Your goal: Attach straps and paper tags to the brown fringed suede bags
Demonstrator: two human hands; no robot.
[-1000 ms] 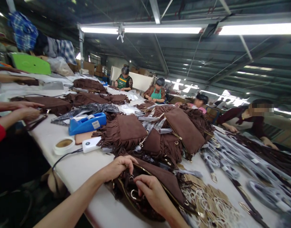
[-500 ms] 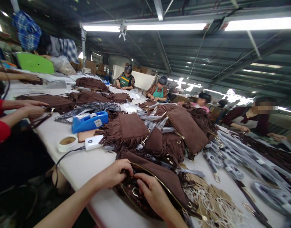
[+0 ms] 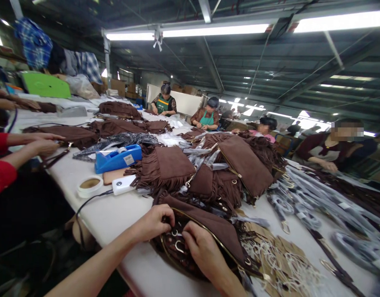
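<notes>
A brown bag (image 3: 208, 222) with a gold zipper lies unzipped at the table's near edge, its mouth facing me. My left hand (image 3: 155, 222) grips the bag's upper left rim, fingers curled over it. Inside the opening, my right hand (image 3: 202, 247) has its thumb and fingers pinched together by the patterned lining; whatever they hold is too small to make out. Metal rings (image 3: 179, 246) show between the two hands.
Fringed brown bags (image 3: 168, 165) are piled behind. Tags with white strings (image 3: 283, 260) and wrapped straps (image 3: 307, 202) lie right. A blue tape dispenser (image 3: 118, 159), tape roll (image 3: 89, 185) and white cabled device (image 3: 123, 185) stand left. A person's red-sleeved arms (image 3: 25, 152) work at left.
My right hand has shifted slightly right, away from my left hand, uncovering more of the metal rings in the bag. My left hand stays at the rim.
</notes>
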